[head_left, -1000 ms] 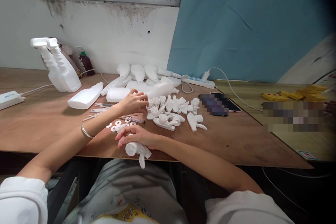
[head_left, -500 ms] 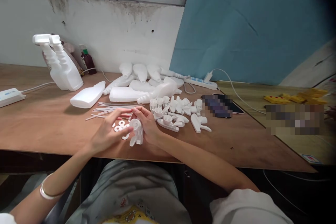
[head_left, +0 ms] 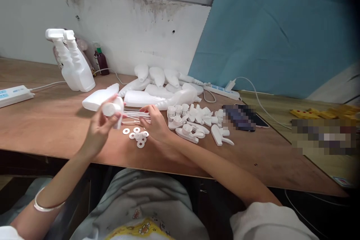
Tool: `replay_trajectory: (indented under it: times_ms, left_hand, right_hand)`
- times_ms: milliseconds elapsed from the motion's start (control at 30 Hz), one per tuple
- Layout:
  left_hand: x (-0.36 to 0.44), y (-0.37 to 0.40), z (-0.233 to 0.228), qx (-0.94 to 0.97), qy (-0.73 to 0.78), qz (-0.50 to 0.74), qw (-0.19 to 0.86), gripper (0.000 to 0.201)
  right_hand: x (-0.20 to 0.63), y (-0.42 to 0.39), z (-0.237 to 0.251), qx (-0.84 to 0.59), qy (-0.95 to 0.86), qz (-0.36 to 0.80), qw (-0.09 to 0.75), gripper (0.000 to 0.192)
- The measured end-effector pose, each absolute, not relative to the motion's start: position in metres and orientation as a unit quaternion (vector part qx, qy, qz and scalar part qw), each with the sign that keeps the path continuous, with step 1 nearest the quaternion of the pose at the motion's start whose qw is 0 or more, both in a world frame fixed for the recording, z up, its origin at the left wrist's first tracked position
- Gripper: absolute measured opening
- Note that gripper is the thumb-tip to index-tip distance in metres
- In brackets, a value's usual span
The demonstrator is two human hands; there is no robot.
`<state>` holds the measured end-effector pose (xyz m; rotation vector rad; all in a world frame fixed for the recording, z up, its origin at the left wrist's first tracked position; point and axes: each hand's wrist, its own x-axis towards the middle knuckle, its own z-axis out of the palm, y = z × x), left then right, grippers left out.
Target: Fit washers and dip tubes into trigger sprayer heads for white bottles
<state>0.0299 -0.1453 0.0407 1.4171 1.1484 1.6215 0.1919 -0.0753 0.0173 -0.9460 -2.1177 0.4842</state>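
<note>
My left hand (head_left: pixel 98 129) is closed around a white spray trigger head (head_left: pixel 112 109), raised above the table with its round collar turned toward me. Thin white dip tubes (head_left: pixel 133 114) lie in a loose bundle between my hands. At the right ends of these tubes is my right hand (head_left: pixel 156 123), its thumb and forefinger apart and no tube lifted. Flat white ring washers (head_left: pixel 140 144) are scattered just in front of the tubes. More white trigger heads (head_left: pixel 194 131) lie to the right of my right hand.
White bottles (head_left: pixel 140 98) are piled at the back, one more (head_left: pixel 97 97) lying behind my left hand. Two assembled spray bottles (head_left: pixel 80 69) stand at left. Power strips (head_left: pixel 14 95) with cables, a dark bottle (head_left: pixel 101 62) and phones (head_left: pixel 242 118) are also on the table.
My hands have parted. The left has carried the trigger head up and to the left, while the right has let go of it and moved to the tubes. The view has shifted slightly.
</note>
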Motion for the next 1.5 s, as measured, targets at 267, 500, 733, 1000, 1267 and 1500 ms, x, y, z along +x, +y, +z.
replay_trajectory:
  times_ms: [267, 500, 733, 1000, 1267, 1500]
  left_hand:
    - [-0.007, -0.147, 0.049, 0.498, 0.431, 0.714, 0.236, 0.050]
    - [-0.007, -0.150, 0.051, 0.522, 0.427, 0.698, 0.240, 0.050]
    - [-0.008, -0.153, 0.055, 0.529, 0.431, 0.691, 0.239, 0.049]
    - [-0.009, -0.155, 0.056, 0.537, 0.432, 0.682, 0.244, 0.049]
    - [-0.002, -0.153, 0.049, 0.560, 0.458, 0.637, 0.267, 0.050]
    - [0.005, -0.154, 0.043, 0.581, 0.463, 0.535, 0.404, 0.034]
  right_hand:
    - [0.151, -0.024, 0.021, -0.287, -0.942, 0.138, 0.110, 0.063]
    - [0.125, -0.006, 0.030, -0.297, -0.942, 0.157, 0.031, 0.056]
    - [0.118, 0.002, 0.032, -0.315, -0.933, 0.171, 0.018, 0.029]
    - [0.119, -0.009, 0.023, -0.255, -0.951, 0.168, 0.038, 0.022]
    - [0.135, -0.019, 0.036, -0.225, -0.963, 0.130, 0.076, 0.037]
    - [0.195, -0.064, 0.038, -0.329, -0.941, 0.006, 0.082, 0.017]
